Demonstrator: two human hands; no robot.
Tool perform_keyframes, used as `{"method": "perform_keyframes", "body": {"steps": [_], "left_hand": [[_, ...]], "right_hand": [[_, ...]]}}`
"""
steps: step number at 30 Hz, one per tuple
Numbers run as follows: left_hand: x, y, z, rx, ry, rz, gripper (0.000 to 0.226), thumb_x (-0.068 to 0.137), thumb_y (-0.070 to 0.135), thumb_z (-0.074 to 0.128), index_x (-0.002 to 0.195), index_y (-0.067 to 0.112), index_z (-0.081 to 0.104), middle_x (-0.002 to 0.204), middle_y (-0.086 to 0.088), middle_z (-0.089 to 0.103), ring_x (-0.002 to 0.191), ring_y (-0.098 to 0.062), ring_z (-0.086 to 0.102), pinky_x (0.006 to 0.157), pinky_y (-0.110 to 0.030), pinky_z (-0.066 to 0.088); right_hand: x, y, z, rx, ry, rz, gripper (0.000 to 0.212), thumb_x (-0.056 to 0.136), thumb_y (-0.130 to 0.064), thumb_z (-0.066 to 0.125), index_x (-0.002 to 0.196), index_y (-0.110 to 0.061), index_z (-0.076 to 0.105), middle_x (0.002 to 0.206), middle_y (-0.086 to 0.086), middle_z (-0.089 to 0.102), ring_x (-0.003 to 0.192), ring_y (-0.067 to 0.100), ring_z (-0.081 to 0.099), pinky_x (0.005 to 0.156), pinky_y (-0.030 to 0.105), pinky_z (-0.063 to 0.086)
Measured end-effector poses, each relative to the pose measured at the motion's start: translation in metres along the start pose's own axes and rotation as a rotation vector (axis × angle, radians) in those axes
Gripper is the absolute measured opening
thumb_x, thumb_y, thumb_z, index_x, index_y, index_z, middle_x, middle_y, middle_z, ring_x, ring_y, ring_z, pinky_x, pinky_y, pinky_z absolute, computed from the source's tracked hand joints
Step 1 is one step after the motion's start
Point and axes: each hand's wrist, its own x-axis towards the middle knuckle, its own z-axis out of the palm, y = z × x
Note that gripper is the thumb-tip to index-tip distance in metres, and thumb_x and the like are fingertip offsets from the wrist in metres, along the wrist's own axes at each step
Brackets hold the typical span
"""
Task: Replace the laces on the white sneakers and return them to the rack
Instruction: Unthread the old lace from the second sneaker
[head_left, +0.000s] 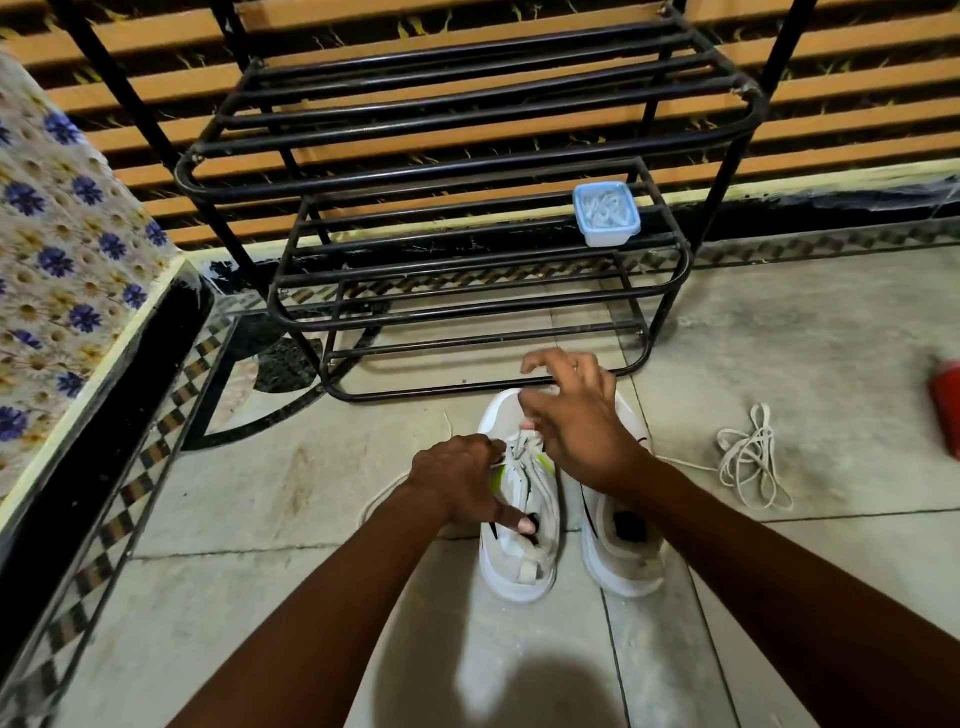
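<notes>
Two white sneakers stand side by side on the tiled floor before the black metal rack (467, 291). My left hand (462, 478) grips the left sneaker (524, 551) at its side, thumb reaching into the opening. My right hand (576, 421) hovers over the same shoe's lace area, thumb and forefinger pinching a white lace (522, 441) near the eyelets, other fingers spread. The right sneaker (623, 551) is partly hidden under my right forearm. A loose lace end trails left across the floor (379, 493).
A tangled white lace (753, 462) lies on the floor at right. A small blue-rimmed plastic container (607, 213) holding white laces sits on the rack's middle shelf. A red object (946, 405) is at the right edge. A floral-covered ledge (62, 249) runs along the left.
</notes>
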Motion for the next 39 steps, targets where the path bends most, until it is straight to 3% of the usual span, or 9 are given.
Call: {"method": "perform_keyframes", "body": {"steps": [5, 9, 15, 21, 24, 27, 31, 34, 39], "left_hand": [[0.003, -0.004, 0.002, 0.011, 0.010, 0.021, 0.125, 0.040, 0.101, 0.062, 0.146, 0.035, 0.045, 0.146, 0.012, 0.052, 0.135, -0.020, 0.049, 0.105, -0.043, 0.047], [0.003, -0.004, 0.004, -0.004, 0.014, 0.012, 0.128, 0.042, 0.099, 0.065, 0.151, 0.037, 0.040, 0.152, 0.013, 0.047, 0.141, -0.018, 0.044, 0.111, -0.043, 0.042], [0.004, -0.004, 0.004, 0.001, 0.012, 0.019, 0.128, 0.045, 0.098, 0.067, 0.153, 0.035, 0.039, 0.155, 0.010, 0.046, 0.142, -0.020, 0.043, 0.112, -0.043, 0.042], [0.006, -0.007, 0.005, -0.009, 0.020, 0.030, 0.130, 0.040, 0.100, 0.064, 0.152, 0.037, 0.040, 0.151, 0.014, 0.048, 0.140, -0.018, 0.045, 0.109, -0.041, 0.044], [0.007, -0.007, 0.005, -0.020, 0.021, 0.030, 0.126, 0.040, 0.100, 0.064, 0.149, 0.039, 0.043, 0.146, 0.015, 0.051, 0.136, -0.017, 0.049, 0.104, -0.041, 0.046], [0.006, -0.006, 0.004, -0.020, 0.016, 0.034, 0.121, 0.042, 0.099, 0.066, 0.146, 0.039, 0.045, 0.141, 0.015, 0.054, 0.132, -0.017, 0.051, 0.103, -0.041, 0.048], [0.003, -0.005, 0.003, -0.040, 0.019, 0.040, 0.118, 0.047, 0.095, 0.070, 0.146, 0.036, 0.047, 0.142, 0.015, 0.054, 0.133, -0.015, 0.051, 0.104, -0.041, 0.047], [0.003, -0.004, 0.004, -0.036, 0.012, 0.040, 0.116, 0.048, 0.094, 0.070, 0.145, 0.035, 0.047, 0.143, 0.014, 0.054, 0.133, -0.016, 0.051, 0.105, -0.042, 0.047], [0.007, -0.008, 0.007, -0.030, 0.018, 0.049, 0.117, 0.041, 0.099, 0.065, 0.138, 0.035, 0.050, 0.137, 0.015, 0.056, 0.129, -0.014, 0.054, 0.103, -0.043, 0.049]], "right_hand": [[0.022, -0.020, -0.026, 0.973, 0.146, 0.318, 0.013, 0.098, 0.005, 0.049, 0.085, 0.004, 0.050, 0.101, 0.011, 0.066, 0.076, 0.023, 0.068, 0.069, 0.030, 0.055], [0.014, -0.001, -0.023, 0.505, -0.084, 0.109, 0.013, 0.091, 0.006, 0.051, 0.087, -0.006, 0.049, 0.084, 0.000, 0.061, 0.068, 0.009, 0.055, 0.062, 0.025, 0.044], [-0.010, 0.023, -0.002, -0.036, -0.557, -0.107, 0.012, 0.086, -0.013, 0.057, 0.095, -0.020, 0.055, 0.086, 0.002, 0.059, 0.086, 0.024, 0.056, 0.072, 0.039, 0.049], [0.015, 0.002, -0.005, -0.105, -0.220, 0.002, 0.028, 0.075, -0.002, 0.067, 0.079, -0.025, 0.052, 0.085, -0.005, 0.053, 0.091, 0.020, 0.048, 0.070, 0.031, 0.030], [0.024, -0.016, -0.017, 0.353, 0.085, 0.240, 0.022, 0.088, 0.007, 0.055, 0.081, -0.013, 0.055, 0.085, -0.003, 0.057, 0.084, 0.013, 0.055, 0.069, 0.025, 0.038], [0.023, -0.027, -0.024, 0.858, 0.080, 0.451, 0.015, 0.100, -0.001, 0.048, 0.090, -0.010, 0.053, 0.079, 0.004, 0.065, 0.073, 0.015, 0.067, 0.059, 0.022, 0.047], [0.011, -0.003, -0.025, 0.166, -0.293, -0.041, 0.018, 0.090, 0.003, 0.055, 0.096, -0.012, 0.048, 0.097, 0.000, 0.045, 0.078, 0.020, 0.058, 0.062, 0.029, 0.039], [0.005, 0.008, -0.018, -0.266, -0.701, -0.160, 0.043, 0.084, 0.005, 0.055, 0.121, -0.014, 0.045, 0.111, 0.007, 0.050, 0.093, 0.029, 0.060, 0.062, 0.037, 0.042], [0.014, 0.001, -0.020, -0.249, -0.468, -0.232, 0.012, 0.083, -0.006, 0.062, 0.087, -0.017, 0.061, 0.090, 0.000, 0.059, 0.095, 0.022, 0.053, 0.068, 0.034, 0.038]]}}
